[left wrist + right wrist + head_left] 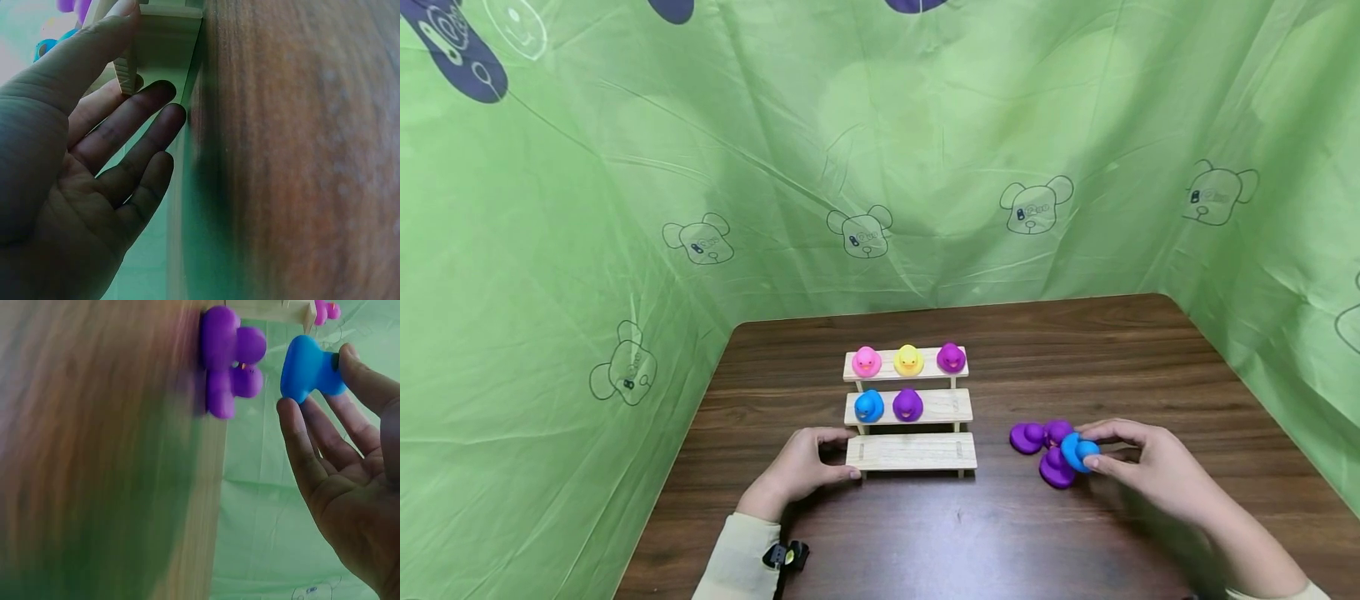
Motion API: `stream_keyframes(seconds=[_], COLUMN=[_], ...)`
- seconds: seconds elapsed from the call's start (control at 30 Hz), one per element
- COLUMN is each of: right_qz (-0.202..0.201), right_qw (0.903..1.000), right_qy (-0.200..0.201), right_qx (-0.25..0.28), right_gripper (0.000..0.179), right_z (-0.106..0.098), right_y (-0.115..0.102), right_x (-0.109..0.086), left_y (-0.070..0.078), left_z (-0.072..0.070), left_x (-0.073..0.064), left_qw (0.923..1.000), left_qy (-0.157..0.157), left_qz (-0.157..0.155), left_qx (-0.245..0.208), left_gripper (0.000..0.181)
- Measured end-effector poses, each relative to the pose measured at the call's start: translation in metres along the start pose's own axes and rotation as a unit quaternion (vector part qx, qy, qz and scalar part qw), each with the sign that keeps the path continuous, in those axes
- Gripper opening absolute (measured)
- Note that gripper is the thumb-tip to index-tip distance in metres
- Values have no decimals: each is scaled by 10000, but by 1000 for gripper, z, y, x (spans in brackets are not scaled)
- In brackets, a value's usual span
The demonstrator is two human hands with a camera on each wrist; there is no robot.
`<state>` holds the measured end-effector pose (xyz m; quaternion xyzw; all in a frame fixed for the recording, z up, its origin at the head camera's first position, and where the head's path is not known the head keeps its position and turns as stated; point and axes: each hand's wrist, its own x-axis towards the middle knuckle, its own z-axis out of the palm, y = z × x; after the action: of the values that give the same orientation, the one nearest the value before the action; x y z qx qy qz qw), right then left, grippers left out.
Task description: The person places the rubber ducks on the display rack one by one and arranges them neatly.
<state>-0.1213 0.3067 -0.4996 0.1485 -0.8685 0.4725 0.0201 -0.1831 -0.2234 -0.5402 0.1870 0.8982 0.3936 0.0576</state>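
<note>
Right hand (1138,462) pinches the blue duck (1080,452), raised near the purple ducks (1057,472), toward the right edge of the desk (940,550); left hand (801,465) grips the rack (910,452) by its left end. Loose pinching could drop the blue duck; tugging the rack could topple the shelved ducks (907,406)

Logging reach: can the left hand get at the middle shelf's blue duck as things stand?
Probably yes: the left hand pinches the bottom shelf at its left end, and nothing visible blocks the blue duck; it would likely let go first.
</note>
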Motion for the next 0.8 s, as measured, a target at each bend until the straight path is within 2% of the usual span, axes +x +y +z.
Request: stream_keyframes(seconds=[0.2,0.47,0.8], right_qz=[-32,-271,-262], right_qw=[9997,9992,9992], right_qy=[143,299,296], right_qx=[205,75,18], right_gripper=[28,25,27], right_z=[12,24,37], right_y=[-7,-20,-30], right_x=[14,30,47], left_y=[-1,0,0], left_z=[0,0,-1], left_x=[0,0,0], left_qw=[10000,10000,10000], left_qy=[-7,-43,-69], left_qz=[15,-39,-41], left_qx=[0,-5,21], left_gripper=[51,52,50])
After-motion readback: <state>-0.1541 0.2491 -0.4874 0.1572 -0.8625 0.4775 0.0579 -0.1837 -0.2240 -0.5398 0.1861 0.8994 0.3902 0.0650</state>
